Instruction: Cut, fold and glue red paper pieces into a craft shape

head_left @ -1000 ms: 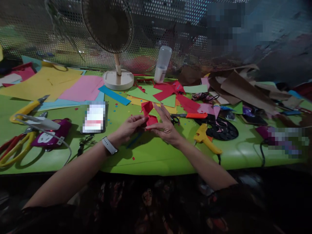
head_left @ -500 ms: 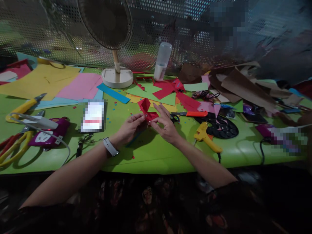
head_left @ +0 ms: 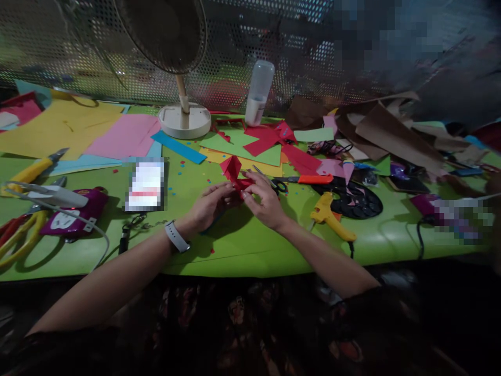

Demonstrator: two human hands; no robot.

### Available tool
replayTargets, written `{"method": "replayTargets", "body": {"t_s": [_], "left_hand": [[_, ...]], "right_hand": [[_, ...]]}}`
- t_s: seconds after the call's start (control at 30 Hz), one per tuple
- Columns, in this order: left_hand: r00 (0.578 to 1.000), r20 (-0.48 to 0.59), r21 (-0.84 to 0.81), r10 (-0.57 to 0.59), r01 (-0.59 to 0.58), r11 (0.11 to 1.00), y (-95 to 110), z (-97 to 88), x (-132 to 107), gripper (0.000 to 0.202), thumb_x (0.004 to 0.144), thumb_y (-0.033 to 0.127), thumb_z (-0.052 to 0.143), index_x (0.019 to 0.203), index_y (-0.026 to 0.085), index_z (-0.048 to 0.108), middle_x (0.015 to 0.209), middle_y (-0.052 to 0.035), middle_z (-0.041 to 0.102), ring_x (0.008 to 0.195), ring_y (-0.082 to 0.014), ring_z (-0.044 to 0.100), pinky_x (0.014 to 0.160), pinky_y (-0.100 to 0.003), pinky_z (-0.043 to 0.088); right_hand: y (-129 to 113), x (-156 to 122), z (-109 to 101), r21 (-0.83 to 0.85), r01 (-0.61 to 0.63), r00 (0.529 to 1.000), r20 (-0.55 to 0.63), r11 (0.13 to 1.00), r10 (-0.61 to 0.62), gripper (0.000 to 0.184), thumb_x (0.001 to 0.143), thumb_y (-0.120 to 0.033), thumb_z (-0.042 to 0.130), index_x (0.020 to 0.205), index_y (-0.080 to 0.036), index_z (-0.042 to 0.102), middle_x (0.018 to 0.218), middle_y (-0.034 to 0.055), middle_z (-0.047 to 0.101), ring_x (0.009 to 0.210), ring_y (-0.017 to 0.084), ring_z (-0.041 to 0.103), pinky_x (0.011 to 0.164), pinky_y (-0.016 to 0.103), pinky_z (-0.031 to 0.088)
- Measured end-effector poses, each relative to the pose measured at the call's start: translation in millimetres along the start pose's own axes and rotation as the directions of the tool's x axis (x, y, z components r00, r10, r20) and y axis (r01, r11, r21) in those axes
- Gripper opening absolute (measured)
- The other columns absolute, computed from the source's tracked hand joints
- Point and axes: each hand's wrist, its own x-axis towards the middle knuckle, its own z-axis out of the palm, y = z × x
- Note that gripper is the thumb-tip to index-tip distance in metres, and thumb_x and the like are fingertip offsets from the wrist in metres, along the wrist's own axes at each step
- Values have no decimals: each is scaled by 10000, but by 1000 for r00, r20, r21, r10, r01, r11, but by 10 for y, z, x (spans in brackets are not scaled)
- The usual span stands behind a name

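Observation:
A folded piece of red paper point(head_left: 230, 168) is held up between both hands over the green table. My left hand point(head_left: 211, 206), with a pale watch band at its wrist, pinches its lower left part. My right hand point(head_left: 263, 201) has its fingers closed on the right-hand fold, so part of the paper is hidden. Just beyond the right fingers lie black-handled scissors point(head_left: 279, 185) and an orange-handled cutter point(head_left: 315, 179). A yellow glue gun point(head_left: 324, 211) rests to the right, by a black palette-like disc point(head_left: 362, 201).
A phone point(head_left: 145, 184) and a purple power socket block point(head_left: 80, 211) with a cable lie left. Behind stand a fan point(head_left: 185, 122) and a bottle point(head_left: 259, 96). Coloured paper sheets point(head_left: 66, 122) cover the back left; brown paper point(head_left: 395, 136) is heaped at the right.
My right fingers, spread half a second ago, have closed in on the red paper's right fold. My left hand keeps its pinch. The whole view has shifted slightly.

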Motion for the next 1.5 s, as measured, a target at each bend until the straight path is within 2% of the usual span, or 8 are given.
{"method": "replayTargets", "body": {"t_s": [0.2,0.53,0.87,1.07,1.27,1.5], "left_hand": [[1000,-3,121,16,-16,993,-32,-3,13,165,753,227,752,897,154,723,849,-24,730,741,-93,642,766,-199,507],[1000,6,143,29,-29,989,-24,14,14,149,748,230,753,871,152,721,811,-18,722,724,-94,634,766,-205,498],[1000,15,124,19,-21,992,-15,20,8,163,731,231,770,867,153,725,793,-17,715,709,-96,618,723,-192,482],[1000,15,146,24,-26,989,-11,10,8,102,762,204,724,858,169,733,770,-6,704,654,-88,582,676,-201,462],[999,26,121,22,-25,992,-33,-16,22,124,770,213,722,881,160,734,823,-17,716,726,-94,615,761,-215,479],[999,-23,170,34,-30,985,-50,-15,18,160,741,257,762,860,154,732,774,-12,714,663,-90,606,692,-204,475]], "right_hand": [[-37,5,-3,89,-39,999,34,995,36,151,872,-261,519,750,-215,594,1281,112,596,1237,244,517,1042,478,416],[-51,13,-15,95,-44,998,58,994,38,159,875,-262,513,735,-213,569,1244,113,602,1210,244,540,1014,463,443],[-49,27,-22,115,-39,996,78,993,30,172,877,-280,499,732,-213,563,1211,114,605,1199,247,542,1012,458,438],[-38,23,-12,103,-36,997,77,994,28,157,874,-250,505,724,-216,541,1189,115,606,1193,241,547,997,458,452],[-36,25,-7,104,-13,998,66,995,6,148,868,-225,507,726,-209,545,1163,122,613,1161,237,565,986,447,464],[-37,16,7,82,-10,997,76,997,4,167,870,-245,510,718,-205,567,1159,110,613,1165,239,556,991,444,468]]}}
